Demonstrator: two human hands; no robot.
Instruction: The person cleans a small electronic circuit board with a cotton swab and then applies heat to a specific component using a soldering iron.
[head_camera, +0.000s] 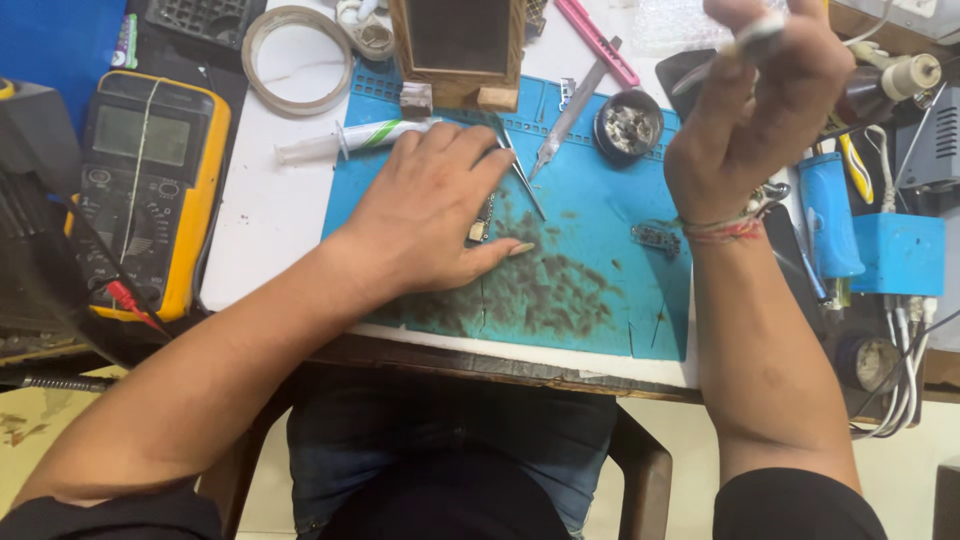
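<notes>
The white worktop (270, 210) carried a blue work mat (590, 250), smudged dark across its near half, and to the left of it a yellow multimeter (150, 180) lay with its red probe lead trailing off the edge. The left hand (435, 205) lay flat on the mat, fingers loosely spread, pressing down on a small circuit board (481, 222) of which only a narrow strip showed between the fingers. The right hand (755, 95) was raised above the mat's right side, fingers curled together around a slim tool (745, 40) (too blurred to say what kind). A round tin of bits (628, 127) sat at the mat's far edge, a white syringe (350, 140) lay left of it, a thin pair of tweezers (522, 175) rested just beside the left fingertips, and a tiny separate board (655, 238) lay near the right wrist.
</notes>
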